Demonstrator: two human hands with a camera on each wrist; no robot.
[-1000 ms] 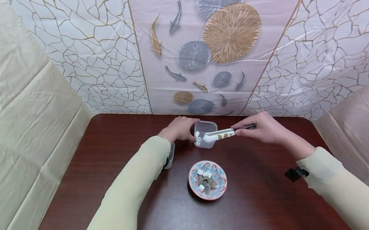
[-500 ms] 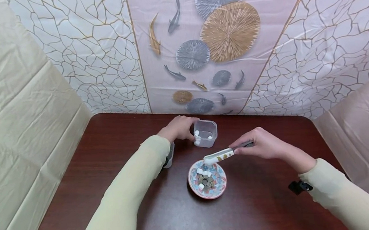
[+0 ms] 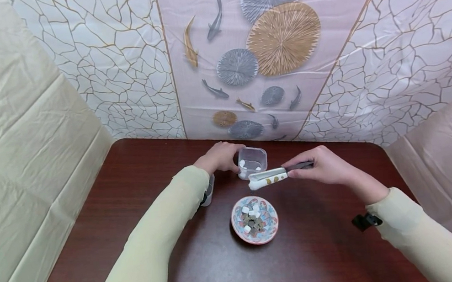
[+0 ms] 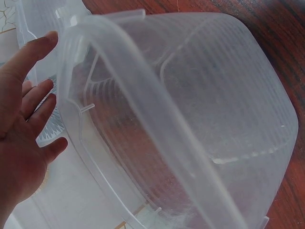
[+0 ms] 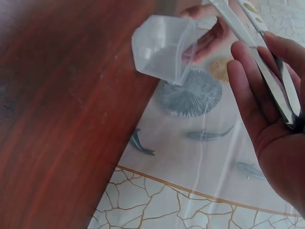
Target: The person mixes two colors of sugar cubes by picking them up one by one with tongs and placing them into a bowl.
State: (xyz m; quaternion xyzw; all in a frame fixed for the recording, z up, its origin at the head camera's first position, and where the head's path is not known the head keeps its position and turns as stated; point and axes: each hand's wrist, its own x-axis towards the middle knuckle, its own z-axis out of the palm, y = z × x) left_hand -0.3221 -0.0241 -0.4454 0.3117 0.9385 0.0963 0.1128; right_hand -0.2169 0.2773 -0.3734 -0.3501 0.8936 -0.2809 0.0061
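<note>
My left hand [image 3: 222, 156] grips the left side of a clear plastic container [image 3: 258, 152] near the table's back edge; a few white cubes [image 3: 242, 162] lie inside it. My right hand [image 3: 322, 165] holds tongs [image 3: 269, 178] with pale, patterned arms and a dark grip. Their tips hover between the container and the plate, slightly apart, and no cube shows between them. A red-and-blue patterned plate [image 3: 273, 226] sits in front, bearing brown square pieces [image 3: 253, 224] and several white cubes. In the right wrist view the tongs [image 5: 267, 71] lie across the fingers.
A second clear container [image 3: 208, 193] stands under my left forearm, partly hidden; it fills much of the left wrist view [image 4: 228, 86]. The dark wooden table [image 3: 324, 250] ends at a patterned cloth wall [image 3: 202, 116], with pale cloth at both sides.
The tongs went from the container down to the plate, then back up toward the container. One more white cube lies on the plate. My left hand has stayed in place.
</note>
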